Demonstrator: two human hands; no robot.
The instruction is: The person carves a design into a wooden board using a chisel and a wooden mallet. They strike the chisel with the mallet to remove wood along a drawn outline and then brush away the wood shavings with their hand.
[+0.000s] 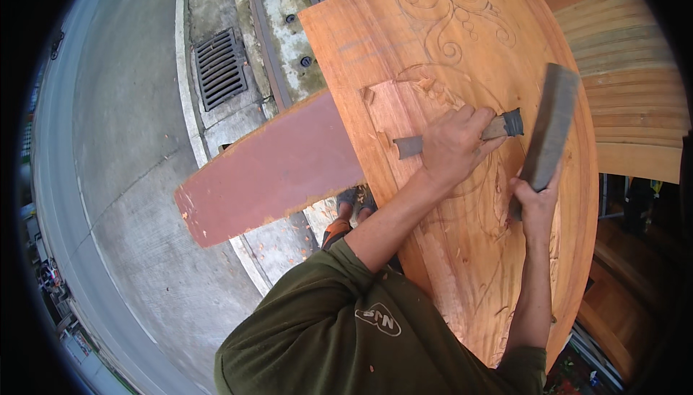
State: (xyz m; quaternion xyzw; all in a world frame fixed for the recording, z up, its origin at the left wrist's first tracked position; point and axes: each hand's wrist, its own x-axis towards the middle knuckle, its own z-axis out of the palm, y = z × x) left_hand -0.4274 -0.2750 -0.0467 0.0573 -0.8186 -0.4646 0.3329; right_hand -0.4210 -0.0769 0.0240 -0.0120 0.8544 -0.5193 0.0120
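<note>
My left hand (pixel 455 146) is wrapped round a carving gouge (pixel 409 147). Its broad metal blade points left over the wooden panel (pixel 469 265), and dark tape binds the handle's butt end. In my right hand (pixel 535 203) is a long, flat wooden mallet (pixel 553 120), raised to the right of the gouge handle and apart from it. Below the blade, a roughly cut, paler recess (pixel 397 110) with torn chips lies inside pencilled curves. Carved scrollwork (pixel 455 19) decorates the panel's far end.
A reddish-brown board (pixel 274 171) extends leftward from under the panel. More curved wooden panels (pixel 624 70) stand at the right. Beyond the board are a drain grate (pixel 220 68), concrete pavement and a road. Shavings lie on the ground by my feet (pixel 346 211).
</note>
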